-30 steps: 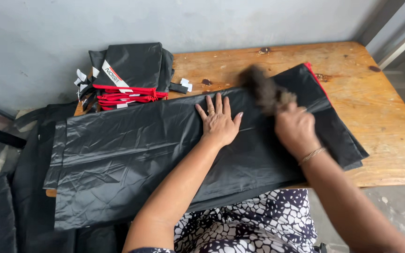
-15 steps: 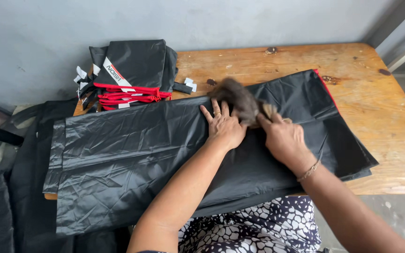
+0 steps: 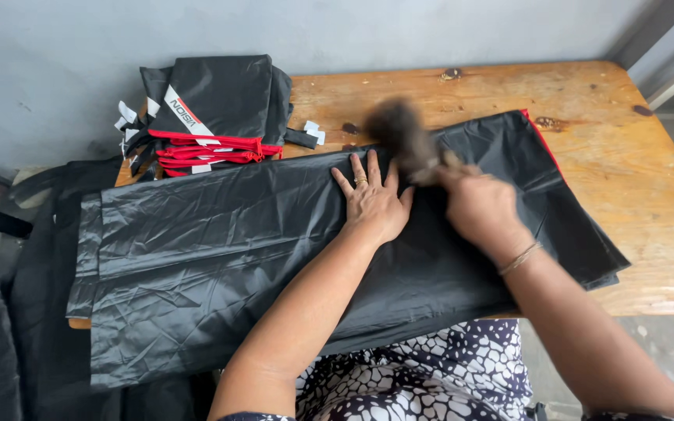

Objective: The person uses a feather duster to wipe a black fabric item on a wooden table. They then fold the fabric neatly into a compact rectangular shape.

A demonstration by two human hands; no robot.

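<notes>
A large sheet of shiny black fabric (image 3: 220,242) with a red edge at its far right corner lies spread over the wooden table (image 3: 633,179). My left hand (image 3: 374,204) rests flat on it near its upper middle, fingers apart. Right beside it, my right hand (image 3: 479,206) grips a dark bristly brush (image 3: 401,134), blurred with motion, whose head is over the fabric's top edge just beyond my left fingertips.
A stack of folded black fabric pieces with red trim and white tags (image 3: 208,117) sits at the table's back left. More black cloth (image 3: 9,312) hangs off the left side. A grey wall runs behind. Bare wood shows at the right.
My right hand swept the brush leftward across the fabric, from right of my left hand to over its fingertips, then up to the top edge. My left hand stayed pressed in place.
</notes>
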